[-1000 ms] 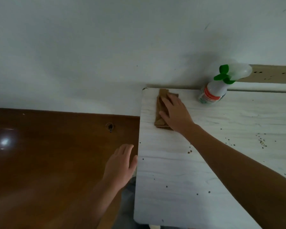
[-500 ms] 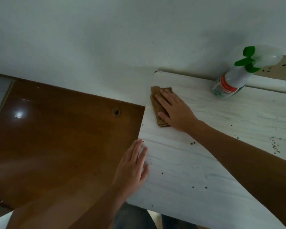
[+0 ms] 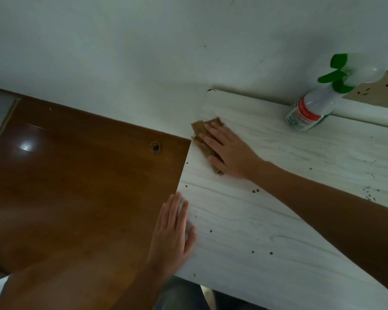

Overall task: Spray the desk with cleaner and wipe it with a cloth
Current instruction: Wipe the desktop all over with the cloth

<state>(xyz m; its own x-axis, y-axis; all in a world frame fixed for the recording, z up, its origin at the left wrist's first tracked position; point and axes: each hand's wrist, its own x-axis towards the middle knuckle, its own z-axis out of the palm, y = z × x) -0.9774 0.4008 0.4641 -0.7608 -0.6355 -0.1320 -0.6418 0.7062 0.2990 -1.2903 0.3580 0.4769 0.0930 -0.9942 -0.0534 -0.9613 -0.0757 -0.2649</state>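
A white wood-grain desk fills the right half of the head view. A folded brown cloth lies near the desk's far left corner. My right hand presses flat on the cloth with straight fingers. My left hand rests flat on the desk's left edge, nearer to me. A white spray bottle with a green trigger and red label stands at the back of the desk by the wall, apart from both hands. Small dark crumbs dot the desk.
A glossy brown wooden surface with a small hole adjoins the desk on the left. A pale wall runs behind both. A beige strip with dark holes sits behind the bottle.
My left hand moved forward and right, from beside the desk onto its left edge. My right hand slid the cloth toward the left edge and a little nearer. The camera view tilted.
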